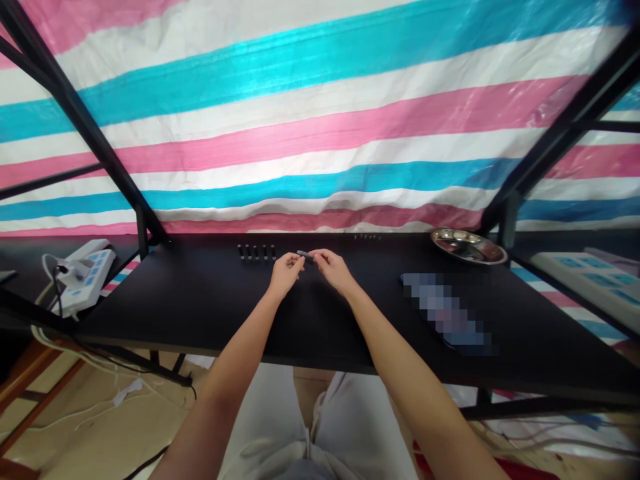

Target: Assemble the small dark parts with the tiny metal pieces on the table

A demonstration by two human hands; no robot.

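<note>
Just above the black table, both hands meet at one small dark cylinder, too small to name more exactly. My left hand pinches its left end between thumb and fingers. At its right end, my right hand has its fingertips closed on it. Left of my hands stands a row of several small dark cylinders with light tops, upright and spaced apart. Toward the back edge lie several tiny light pieces, too small to make out.
A round metal dish stands at the back right. Nearer me on the right lies a blurred-out flat rectangular object. White power strips with cables are at the left. Black frame posts flank the table, with a striped sheet behind.
</note>
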